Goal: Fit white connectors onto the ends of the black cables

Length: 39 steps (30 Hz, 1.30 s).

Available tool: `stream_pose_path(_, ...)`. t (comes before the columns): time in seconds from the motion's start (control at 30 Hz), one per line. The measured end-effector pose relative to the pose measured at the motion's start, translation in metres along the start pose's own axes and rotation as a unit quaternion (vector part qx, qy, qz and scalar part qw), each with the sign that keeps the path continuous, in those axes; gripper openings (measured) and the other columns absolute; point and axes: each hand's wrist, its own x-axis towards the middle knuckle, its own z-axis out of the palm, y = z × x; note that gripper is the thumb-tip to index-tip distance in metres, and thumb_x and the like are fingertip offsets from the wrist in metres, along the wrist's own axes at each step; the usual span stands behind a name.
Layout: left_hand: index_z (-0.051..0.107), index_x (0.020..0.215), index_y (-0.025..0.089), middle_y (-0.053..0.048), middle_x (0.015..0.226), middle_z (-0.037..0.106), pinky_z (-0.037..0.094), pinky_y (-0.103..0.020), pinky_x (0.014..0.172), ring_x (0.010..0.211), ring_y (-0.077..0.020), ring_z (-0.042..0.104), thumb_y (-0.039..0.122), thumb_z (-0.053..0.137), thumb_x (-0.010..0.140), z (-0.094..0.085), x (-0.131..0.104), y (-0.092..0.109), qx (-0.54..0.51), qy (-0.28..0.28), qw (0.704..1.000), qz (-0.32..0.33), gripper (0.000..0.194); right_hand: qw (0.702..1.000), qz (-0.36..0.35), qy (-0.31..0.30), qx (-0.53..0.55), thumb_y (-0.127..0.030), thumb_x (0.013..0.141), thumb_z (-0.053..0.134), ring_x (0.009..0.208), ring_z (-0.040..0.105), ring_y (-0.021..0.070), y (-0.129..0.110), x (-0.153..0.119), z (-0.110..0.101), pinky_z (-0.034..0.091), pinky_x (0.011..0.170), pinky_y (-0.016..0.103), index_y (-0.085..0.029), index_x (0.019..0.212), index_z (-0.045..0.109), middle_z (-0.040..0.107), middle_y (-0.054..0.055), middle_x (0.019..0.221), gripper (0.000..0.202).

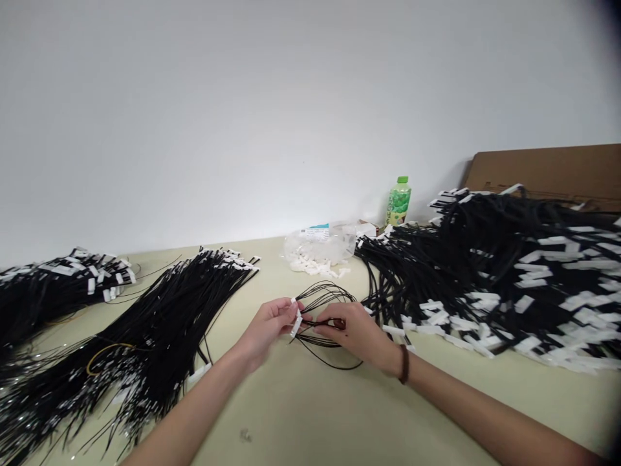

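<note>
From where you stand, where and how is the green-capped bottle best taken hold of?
Probably around its upper body, just below the cap, from above: the bottle stands upright against the wall, while black cables crowd its base in front.

The single view looks from the person's head, facing forward and slightly down, close over the near tabletop (310, 401) and across to the wall (242, 116) behind it.

Cable workshop, wire bundles (165, 310) heaped tableside
</note>
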Motion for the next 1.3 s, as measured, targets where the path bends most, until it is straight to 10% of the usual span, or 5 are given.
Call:
stream_pose_path(0.2,0.056,0.075,0.014,-0.001,0.062,0.057,0.033,-0.018,0.041,0.05,-0.0092,0.047,0.05,0.057,0.071,0.005,0.0,0.001,0.088,-0.006,0.996,0.019,0.036,0.999,0.006,0.0,-0.036,-0.018,0.077,0.062,0.059,0.05,0.01,0.002,0.0,0.001,0.034,0.055,0.021,-0.019,0.073,0.065,0.062,-0.002,0.066,0.005)
stream_pose_path(0.83,0.059,0.08,0.014,-0.007,0.077,0.065,0.041,-0.021,0.045,0.062,-0.0147,0.058,0.044,0.069,0.061,0.003,0.002,-0.004,0.018,0.032,0.999,0.025,0.037,0.993,-0.088,0.07,0.044,-0.028,0.085,0.054,0.072,0.055,0.0128,-0.005,0.001,-0.007,0.041,0.06,0.021,-0.022,0.09,0.066,0.061,0.002,0.08,0.014)
stream_pose_path(1.1,0.059,0.083,0.014,-0.008,0.085,0.066,0.041,-0.019,0.049,0.061,-0.011,0.057,0.035,0.068,0.066,-0.009,0.006,-0.007,-0.016,0.085,0.996,0.024,0.029,0.972,-0.028,0.222,0.066,-0.033,0.09,0.041,0.054,0.045,0.0092,-0.008,0.005,-0.034,0.037,0.05,0.02,-0.016,0.078,0.052,0.052,0.001,0.065,0.023)
stream_pose_path(1.3,0.059,0.084,0.014,-0.008,0.089,0.064,0.046,-0.021,0.053,0.063,-0.0111,0.057,0.031,0.068,0.067,-0.021,0.008,-0.002,-0.062,0.14,0.987,0.041,0.026,0.889,0.012,0.367,0.274,-0.04,0.083,0.051,0.047,0.042,0.0076,0.003,0.019,-0.062,0.033,0.038,0.017,-0.018,0.089,0.049,0.052,0.0,0.068,0.023)
